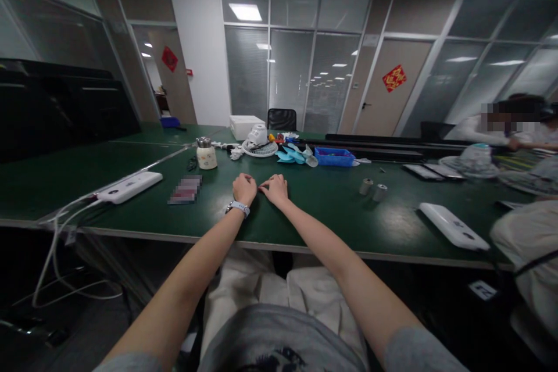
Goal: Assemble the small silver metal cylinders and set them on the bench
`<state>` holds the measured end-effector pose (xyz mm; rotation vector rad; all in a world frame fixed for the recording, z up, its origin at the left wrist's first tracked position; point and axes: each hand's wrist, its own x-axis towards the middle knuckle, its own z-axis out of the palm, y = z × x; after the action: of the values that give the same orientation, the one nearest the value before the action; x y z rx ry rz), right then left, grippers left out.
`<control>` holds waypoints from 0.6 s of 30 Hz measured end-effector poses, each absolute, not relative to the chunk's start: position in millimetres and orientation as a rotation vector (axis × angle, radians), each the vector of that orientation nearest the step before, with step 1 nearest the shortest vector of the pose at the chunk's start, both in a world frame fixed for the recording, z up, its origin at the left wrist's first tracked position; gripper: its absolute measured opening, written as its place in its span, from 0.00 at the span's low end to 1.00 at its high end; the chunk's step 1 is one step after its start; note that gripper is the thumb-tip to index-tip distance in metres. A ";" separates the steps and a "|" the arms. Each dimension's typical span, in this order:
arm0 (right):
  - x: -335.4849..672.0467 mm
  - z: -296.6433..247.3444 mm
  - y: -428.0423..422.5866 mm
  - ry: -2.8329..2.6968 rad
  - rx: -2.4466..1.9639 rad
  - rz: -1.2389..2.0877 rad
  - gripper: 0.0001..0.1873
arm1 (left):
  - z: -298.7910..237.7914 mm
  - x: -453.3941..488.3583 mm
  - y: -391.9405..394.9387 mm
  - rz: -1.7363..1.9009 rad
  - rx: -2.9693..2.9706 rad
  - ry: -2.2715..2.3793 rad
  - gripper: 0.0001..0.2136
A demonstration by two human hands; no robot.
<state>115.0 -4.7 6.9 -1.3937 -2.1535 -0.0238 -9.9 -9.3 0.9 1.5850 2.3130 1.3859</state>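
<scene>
Over the green table [322, 209] my two hands are close together, only a small gap between them. My left hand [244, 188], with a watch [238, 208] on its wrist, is curled closed. Thumb and fingers of my right hand [276, 189] come together in a pinch pointing left. Whatever either hand holds, if anything, is too small or hidden to make out. Beyond them lie light-blue fan blades [293, 154] and a white fan part with a round grille [260, 150]. A cream-coloured jar [206, 157] stands to the left.
White power banks lie left [131, 187] and right [453, 225], the left one with cables. Two metal cylinders [366, 186] stand right of my hands. A blue basket [335, 157], a white box [246, 127] and long black bars [375, 148] are farther back. Another person [483, 128] works at right.
</scene>
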 end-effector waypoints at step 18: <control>412.9 27.5 -19.7 -0.903 -2.033 -0.452 0.15 | 10.1 -7.5 -21.4 1.225 1.518 2.228 0.11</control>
<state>412.9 -19.7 27.5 -2.0330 -0.9027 -0.4524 -7.5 -21.4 10.1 1.5183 2.2284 1.2254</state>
